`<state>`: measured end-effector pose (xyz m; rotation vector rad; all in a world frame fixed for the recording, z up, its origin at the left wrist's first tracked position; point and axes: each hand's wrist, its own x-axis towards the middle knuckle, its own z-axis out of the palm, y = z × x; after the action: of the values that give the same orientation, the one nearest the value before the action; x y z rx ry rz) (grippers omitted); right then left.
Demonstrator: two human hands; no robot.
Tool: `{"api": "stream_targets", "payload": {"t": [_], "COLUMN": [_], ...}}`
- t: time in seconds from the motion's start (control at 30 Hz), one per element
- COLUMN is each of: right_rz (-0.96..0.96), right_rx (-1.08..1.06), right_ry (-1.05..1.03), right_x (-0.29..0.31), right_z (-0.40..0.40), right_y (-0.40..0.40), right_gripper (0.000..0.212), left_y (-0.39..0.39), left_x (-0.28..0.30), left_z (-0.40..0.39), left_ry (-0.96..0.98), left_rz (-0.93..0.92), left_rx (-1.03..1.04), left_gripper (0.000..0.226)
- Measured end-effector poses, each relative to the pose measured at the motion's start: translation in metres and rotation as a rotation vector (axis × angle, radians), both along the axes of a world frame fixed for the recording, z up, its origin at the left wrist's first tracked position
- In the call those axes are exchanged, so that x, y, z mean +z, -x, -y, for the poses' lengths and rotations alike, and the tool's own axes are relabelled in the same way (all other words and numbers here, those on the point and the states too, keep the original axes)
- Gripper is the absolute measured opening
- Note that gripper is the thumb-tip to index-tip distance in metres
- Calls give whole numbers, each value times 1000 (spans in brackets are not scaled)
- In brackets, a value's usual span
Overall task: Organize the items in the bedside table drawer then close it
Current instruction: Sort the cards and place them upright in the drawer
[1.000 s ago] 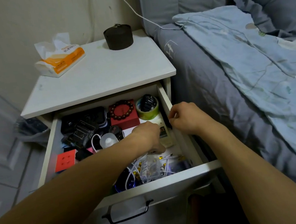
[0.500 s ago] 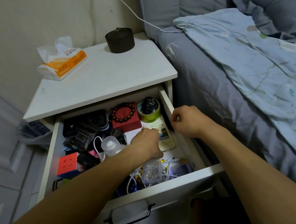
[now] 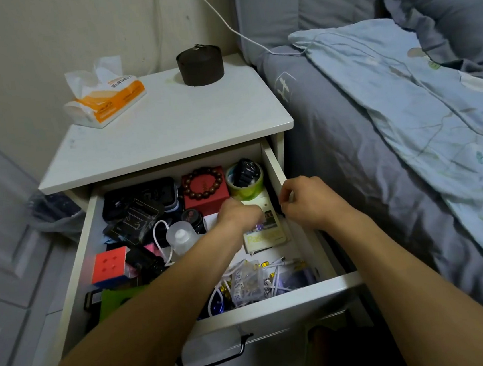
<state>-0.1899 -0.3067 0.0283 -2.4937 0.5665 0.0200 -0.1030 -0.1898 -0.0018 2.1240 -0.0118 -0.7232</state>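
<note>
At three o'clock in the drawer (image 3: 273, 161), both curled hands, left hand (image 3: 239, 216) and right hand (image 3: 308, 202), grip unclear, should square the booklet (image 3: 265, 237) against the wall.

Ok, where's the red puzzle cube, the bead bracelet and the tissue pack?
red puzzle cube (image 3: 109, 263): head view, on its red top face.
bead bracelet (image 3: 187, 186): head view, on its left-side beads.
tissue pack (image 3: 115, 102): head view, on its orange wrapper.

One drawer (image 3: 291, 299). Two hands: left (image 3: 239, 214), right (image 3: 308, 202). One cube (image 3: 110, 265), one red box (image 3: 205, 194), one bracelet (image 3: 203, 182), one tape roll (image 3: 245, 187), one bottle (image 3: 182, 239), one booklet (image 3: 265, 235), one tissue pack (image 3: 106, 95), one dark jar (image 3: 200, 65).
</note>
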Motion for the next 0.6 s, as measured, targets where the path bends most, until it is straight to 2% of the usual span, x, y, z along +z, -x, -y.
{"api": "stream_targets", "payload": {"t": [0.13,0.27,0.33,0.37,0.4,0.47,0.5,0.6], "right_rz": [5,4,1,1,0,2,5,3], "right_rx": [-6,-7,-8,-9,-10,-7,-4,2], "right_ry": [1,-5,-3,-4,-6,-12,-15,-10], "right_x": [0,0,0,-1,-1,-1,-1,0], "right_z": [1,0,0,0,0,-1,-2,-1], "right_y": [0,-1,0,0,1,1,1,2], "right_gripper": [15,14,13,13,14,14,15,16], "left_y": [4,2,-4,-5,-5,-7,-7,1], "left_x": [3,1,-2,-3,-4,-8,-10,-14], "left_z": [2,-2,-2,-3,-2,-1,-1,1], "left_ry": [199,275,266,246,213,140,98,-116], "left_rz": [-133,-198,-206,-182,-151,-67,-27,39], "left_rx": [272,384,396,371,331,209,151,-92], "left_gripper": [28,44,39,28,19,17,22,81]}}
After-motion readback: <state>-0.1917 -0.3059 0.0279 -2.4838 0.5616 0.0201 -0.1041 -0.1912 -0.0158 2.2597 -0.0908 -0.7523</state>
